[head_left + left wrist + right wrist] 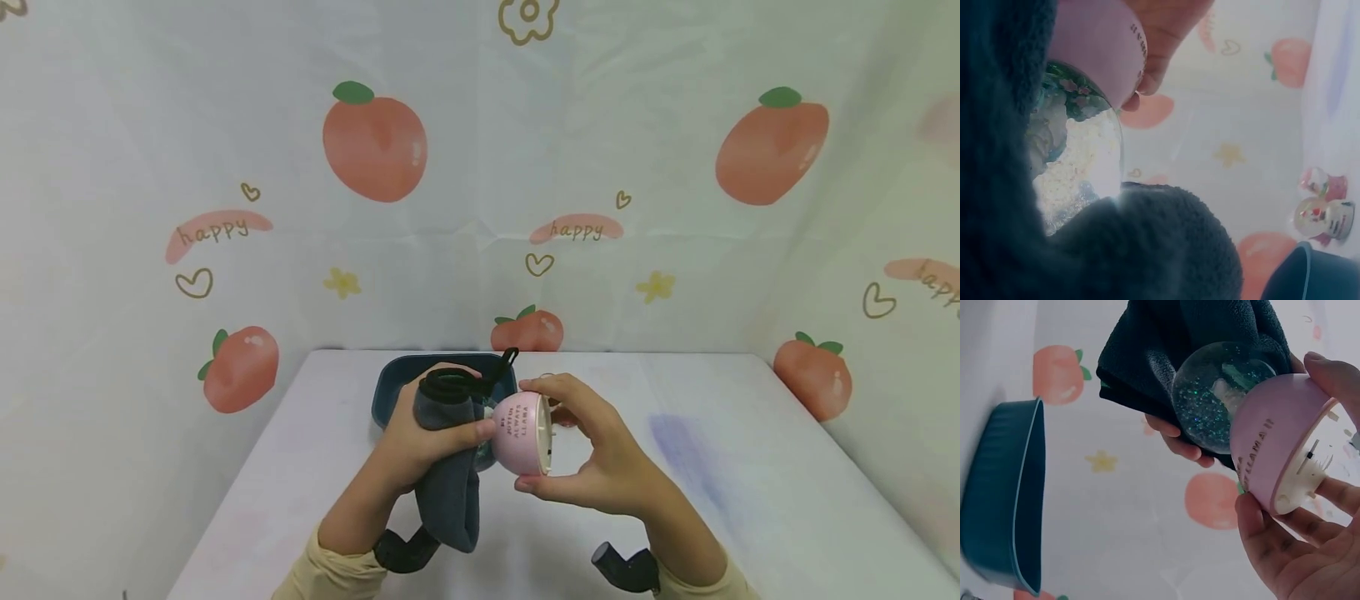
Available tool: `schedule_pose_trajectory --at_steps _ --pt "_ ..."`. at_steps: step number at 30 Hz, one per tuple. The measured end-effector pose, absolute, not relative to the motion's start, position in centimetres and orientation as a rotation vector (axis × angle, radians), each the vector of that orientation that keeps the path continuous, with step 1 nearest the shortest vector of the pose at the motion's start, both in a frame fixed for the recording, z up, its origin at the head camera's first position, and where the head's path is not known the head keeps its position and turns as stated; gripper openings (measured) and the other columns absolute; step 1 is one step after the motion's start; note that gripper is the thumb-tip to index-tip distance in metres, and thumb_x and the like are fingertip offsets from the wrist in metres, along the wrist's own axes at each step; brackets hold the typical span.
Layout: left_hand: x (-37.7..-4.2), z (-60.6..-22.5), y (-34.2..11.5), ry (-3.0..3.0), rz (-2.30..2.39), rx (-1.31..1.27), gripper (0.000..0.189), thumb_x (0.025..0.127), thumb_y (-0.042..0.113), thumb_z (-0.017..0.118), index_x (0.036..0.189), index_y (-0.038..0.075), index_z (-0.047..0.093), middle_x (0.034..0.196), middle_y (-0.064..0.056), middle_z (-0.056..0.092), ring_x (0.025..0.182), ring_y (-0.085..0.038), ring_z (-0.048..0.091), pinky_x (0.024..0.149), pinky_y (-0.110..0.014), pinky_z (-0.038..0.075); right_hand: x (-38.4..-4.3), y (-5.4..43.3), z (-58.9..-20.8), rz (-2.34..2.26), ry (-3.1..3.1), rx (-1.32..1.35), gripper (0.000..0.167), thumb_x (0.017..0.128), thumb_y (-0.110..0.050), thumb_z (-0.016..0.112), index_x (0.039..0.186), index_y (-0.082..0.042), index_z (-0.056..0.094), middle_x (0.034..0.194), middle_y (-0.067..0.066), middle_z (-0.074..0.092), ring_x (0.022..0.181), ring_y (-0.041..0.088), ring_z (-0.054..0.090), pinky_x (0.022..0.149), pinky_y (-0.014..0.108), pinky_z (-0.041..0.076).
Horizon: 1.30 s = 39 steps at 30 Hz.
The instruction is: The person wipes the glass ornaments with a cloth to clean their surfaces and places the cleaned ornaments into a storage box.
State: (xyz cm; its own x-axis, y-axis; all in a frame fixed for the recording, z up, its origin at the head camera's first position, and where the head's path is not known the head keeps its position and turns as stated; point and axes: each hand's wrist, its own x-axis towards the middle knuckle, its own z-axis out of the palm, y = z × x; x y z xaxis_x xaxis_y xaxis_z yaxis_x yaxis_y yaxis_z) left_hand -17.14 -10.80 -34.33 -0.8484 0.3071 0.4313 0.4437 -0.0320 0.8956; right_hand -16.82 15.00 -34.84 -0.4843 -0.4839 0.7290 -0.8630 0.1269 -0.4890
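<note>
Over white table (787, 500), we're pinching pink snow globe (516, 433) by base (1279, 431) in right hand (611, 467), left hand (401, 442) clamping dark towel (450, 500) against glass (1207, 409); apparently wiping, next stroke likely needing steady base.

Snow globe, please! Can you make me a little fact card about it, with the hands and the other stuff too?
Globe: tipped sideways
Ball: clear, glitter inside
Base: pink, with dark letters
Left hand: holds the cloth against the ball
Right hand: grips the base
Bin: dark blue-green, on the table
Others: a pink-based globe and a white-based globe, near the bin
</note>
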Motion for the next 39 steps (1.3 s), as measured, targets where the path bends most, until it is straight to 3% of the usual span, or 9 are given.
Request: schedule_pose_trajectory --at_steps 6,15,23,30,39 --pt "-17.02 -34.13 -10.9 -2.167 -1.918 -0.798 0.056 0.08 0.019 0.091 0.128 0.009 0.064 0.108 -0.006 0.072 0.092 -0.022 0.07 0.084 -0.036 0.059 -16.9 15.01 -34.97 1.313 -2.023 1.309 0.087 0.07 -0.018 0.102 0.142 -0.002 0.057 0.132 0.008 0.065 0.11 0.014 0.064 0.087 0.028 0.061" --pt "-17.03 -34.22 -11.18 -2.186 -1.852 -0.803 0.055 0.08 0.019 0.091 0.128 0.01 0.064 0.106 -0.005 0.073 0.09 -0.023 0.07 0.083 -0.038 0.058 -16.96 14.96 -34.87 1.309 -2.038 1.319 0.088 0.069 -0.017 0.102 0.143 -0.004 0.057 0.133 0.008 0.065 0.112 0.014 0.064 0.089 0.028 0.061" --pt "-16.68 -33.9 -11.28 -2.158 -1.875 -0.836 0.059 0.08 0.02 0.092 0.13 0.009 0.064 0.111 -0.007 0.073 0.095 -0.024 0.069 0.086 -0.04 0.058 -16.73 14.85 -34.5 1.259 -2.011 1.302 0.088 0.066 -0.019 0.103 0.141 -0.006 0.059 0.128 0.006 0.067 0.103 0.014 0.066 0.084 0.026 0.06" --pt "-16.87 -34.26 -11.13 -2.105 -1.931 -0.832 0.058 0.08 0.023 0.093 0.129 0.011 0.065 0.114 -0.007 0.073 0.094 -0.022 0.07 0.084 -0.038 0.061 -17.02 14.48 -34.66 1.298 -1.844 1.3 0.085 0.067 -0.023 0.102 0.135 0.006 0.059 0.124 0.012 0.068 0.103 0.015 0.064 0.078 0.025 0.055" --pt "-16.77 -34.53 -11.13 -1.948 -2.124 -0.855 0.061 0.087 0.03 0.088 0.133 0.001 0.06 0.116 -0.021 0.072 0.102 -0.021 0.075 0.088 -0.036 0.062 -16.98 14.77 -34.75 1.459 -1.732 1.198 0.096 0.067 -0.02 0.1 0.136 0.018 0.045 0.126 0.018 0.068 0.118 0.021 0.068 0.106 0.026 0.051"
